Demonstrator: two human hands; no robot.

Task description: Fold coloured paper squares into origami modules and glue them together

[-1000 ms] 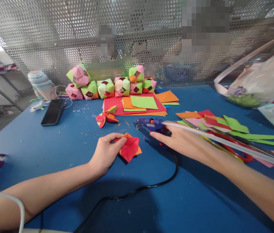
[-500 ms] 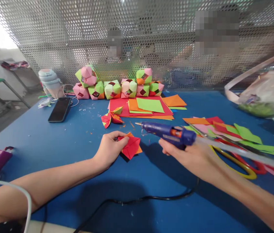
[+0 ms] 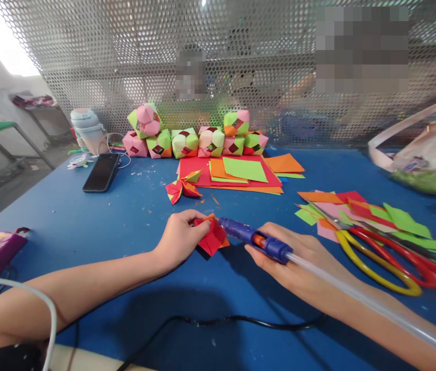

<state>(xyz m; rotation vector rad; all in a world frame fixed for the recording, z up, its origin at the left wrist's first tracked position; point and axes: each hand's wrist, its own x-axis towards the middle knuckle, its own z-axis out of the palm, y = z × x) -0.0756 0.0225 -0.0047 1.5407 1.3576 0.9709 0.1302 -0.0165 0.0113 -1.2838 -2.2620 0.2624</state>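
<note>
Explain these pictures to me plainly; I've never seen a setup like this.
There is no robot here, just a person's two bare hands. Every picture comes from one camera worn on the head, looking forward and down. The left hand holds a folded red and orange paper piece. The right hand grips a blue glue gun, its tip close to that paper; contact is unclear. On the blue table lie paper sheets, scissors, a phone and colourful paper balls.
</note>
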